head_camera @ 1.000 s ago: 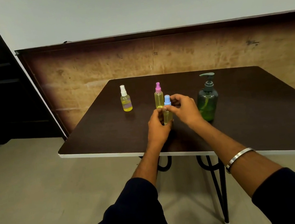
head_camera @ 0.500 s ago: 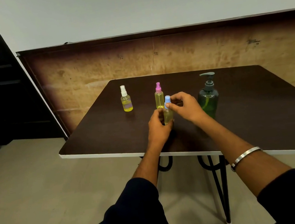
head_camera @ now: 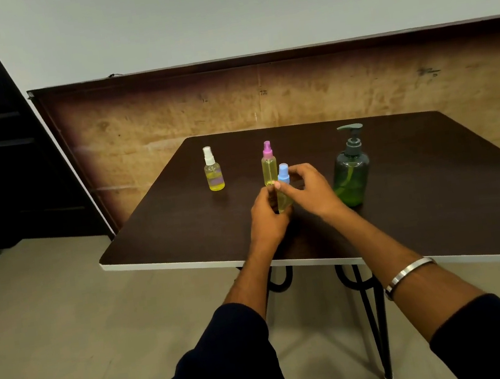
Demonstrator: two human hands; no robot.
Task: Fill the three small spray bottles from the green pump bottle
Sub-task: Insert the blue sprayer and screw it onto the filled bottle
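Three spray bottles: all on my dark table [head_camera: 158,234], yellow liquid in each.
Blue-capped bottle [head_camera: 284,189]: upright, just in front of the pink-capped bottle [head_camera: 269,164].
Left hand [head_camera: 267,216]: fingers curled round its body.
Right hand [head_camera: 311,188]: fingertips seemingly pinching the blue cap; contact unclear.
White-capped bottle [head_camera: 213,170]: well left.
Green pump bottle [head_camera: 350,172]: right, untouched.

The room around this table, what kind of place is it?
Probably a plain indoor workroom: a dark table on metal legs, a bare grey floor, and a worn wooden board leaning against a pale wall.
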